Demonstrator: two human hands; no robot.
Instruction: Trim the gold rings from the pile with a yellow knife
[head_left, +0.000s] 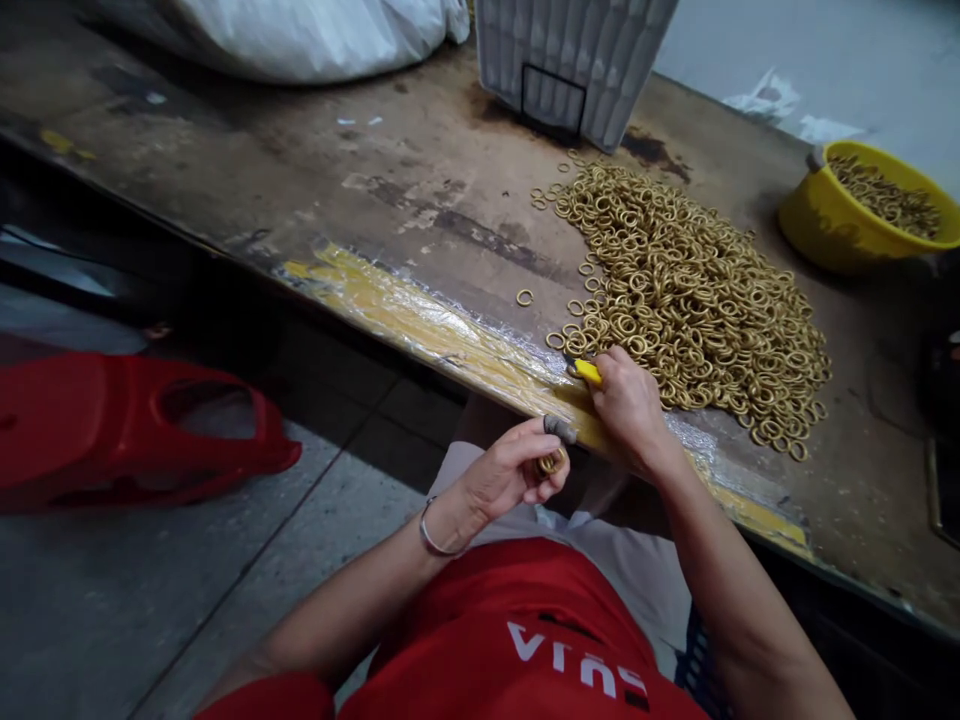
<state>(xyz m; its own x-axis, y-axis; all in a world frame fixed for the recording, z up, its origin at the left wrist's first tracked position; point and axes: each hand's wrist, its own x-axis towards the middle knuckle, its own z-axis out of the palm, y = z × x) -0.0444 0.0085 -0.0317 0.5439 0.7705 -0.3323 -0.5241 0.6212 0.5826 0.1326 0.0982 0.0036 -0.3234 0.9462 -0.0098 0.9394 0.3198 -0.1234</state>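
Observation:
My left hand (514, 468) is raised in front of the table edge, its fingers curled around a few brass-coloured rings (551, 462). Dark grey tape (559, 430) wraps one of its fingertips. My right hand (628, 400) rests at the table's front edge, closed around a yellow utility knife (588, 372) whose dark tip points left. Just beyond that hand spreads a large heap of the same brass-coloured rings (690, 290). One loose ring (524, 298) lies apart, left of the heap.
A yellow tub (814, 225) with small metal pieces stands at the back right. Behind the heap is a grey ribbed plastic bin (562, 50); a white sack (300, 40) lies at the back left. Clear and yellow tape (420, 320) covers the worktable's edge. A red plastic stool (97, 430) stands left.

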